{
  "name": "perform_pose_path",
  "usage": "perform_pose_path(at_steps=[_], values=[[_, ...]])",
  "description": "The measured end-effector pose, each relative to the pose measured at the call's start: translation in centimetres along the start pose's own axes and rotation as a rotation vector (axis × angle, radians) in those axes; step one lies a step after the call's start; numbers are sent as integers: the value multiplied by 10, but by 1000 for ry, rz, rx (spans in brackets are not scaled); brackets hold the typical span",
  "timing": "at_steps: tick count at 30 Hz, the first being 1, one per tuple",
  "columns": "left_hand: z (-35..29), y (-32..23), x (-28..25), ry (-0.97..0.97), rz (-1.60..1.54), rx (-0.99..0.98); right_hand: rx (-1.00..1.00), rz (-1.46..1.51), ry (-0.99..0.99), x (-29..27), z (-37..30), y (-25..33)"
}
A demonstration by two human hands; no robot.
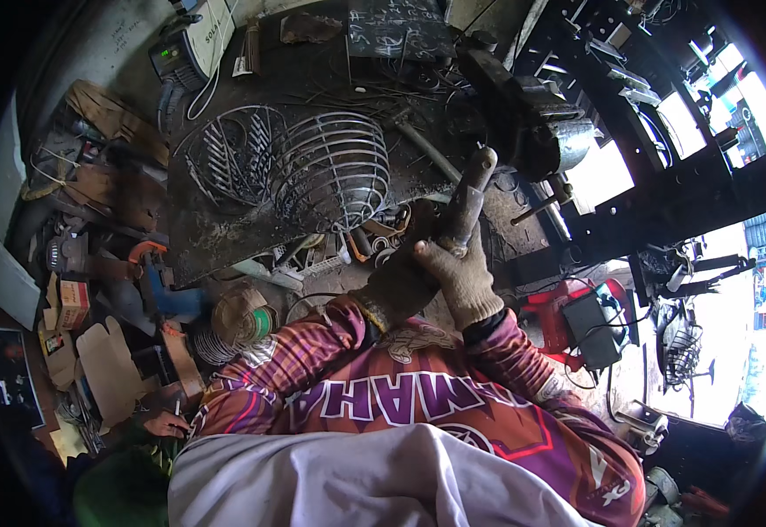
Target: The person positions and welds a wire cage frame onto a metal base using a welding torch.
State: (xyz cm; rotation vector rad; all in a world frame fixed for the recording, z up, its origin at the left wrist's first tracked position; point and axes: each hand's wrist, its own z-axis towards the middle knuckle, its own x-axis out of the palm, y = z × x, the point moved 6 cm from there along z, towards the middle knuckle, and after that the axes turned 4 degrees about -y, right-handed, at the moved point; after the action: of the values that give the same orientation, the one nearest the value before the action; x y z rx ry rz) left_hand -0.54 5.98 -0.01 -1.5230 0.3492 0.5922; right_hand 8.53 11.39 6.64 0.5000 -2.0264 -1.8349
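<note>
In front of my chest I hold a grey metal rod (465, 206), tilted up and to the right, with a rounded end that seems to have a hole in it. My right hand (462, 277), in a tan knit glove, is closed around its lower part with the thumb across the front. Beside and partly behind it is my left hand (398, 283) in a dark, soiled glove, also closed against the rod; some of its fingers are hidden. Beyond my hands, a bench vise (567, 140) stands near the rod's upper end.
A dark metal bench (216, 237) holds two round wire cages (335, 167) and a long metal bar (427, 147). A blue-and-orange tool (168, 285) and cardboard boxes (106, 364) crowd the left. Another person's hand (168, 424) shows at lower left. A red machine (567, 321) stands right.
</note>
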Motion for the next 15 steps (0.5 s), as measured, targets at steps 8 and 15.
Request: perform_pose_path(at_steps=[8, 15], values=[[28, -6, 18, 260, 59, 53, -70, 544, 122, -15, 11, 11], [18, -31, 0, 72, 110, 153, -64, 322, 70, -21, 11, -25]])
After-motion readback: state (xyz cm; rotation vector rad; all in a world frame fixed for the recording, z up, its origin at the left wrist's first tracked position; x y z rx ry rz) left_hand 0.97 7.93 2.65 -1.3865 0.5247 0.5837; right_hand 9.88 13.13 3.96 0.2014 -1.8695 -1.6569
